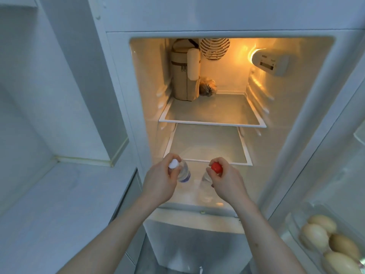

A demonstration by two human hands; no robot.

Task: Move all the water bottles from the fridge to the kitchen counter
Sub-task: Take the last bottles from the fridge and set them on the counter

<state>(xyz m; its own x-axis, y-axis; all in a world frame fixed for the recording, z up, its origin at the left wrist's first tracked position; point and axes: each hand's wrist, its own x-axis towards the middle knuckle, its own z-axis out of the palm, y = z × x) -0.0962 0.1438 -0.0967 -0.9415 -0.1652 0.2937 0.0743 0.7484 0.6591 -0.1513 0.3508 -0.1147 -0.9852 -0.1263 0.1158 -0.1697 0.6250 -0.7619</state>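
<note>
Head view: the open fridge [296, 135] fills the frame. At lower centre my left hand [160, 184] grips the white-capped bottle [182, 173] and my right hand [227, 180] the red-capped bottle [216, 168], both by the neck. I should lift straight up, then draw back. Both are small, clear plastic.

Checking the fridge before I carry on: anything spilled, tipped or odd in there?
Nothing stands out. Both bottles are upright, the white-capped bottle gripped by the left hand, the red-capped bottle by the right hand. The shelves show no spill.
</note>
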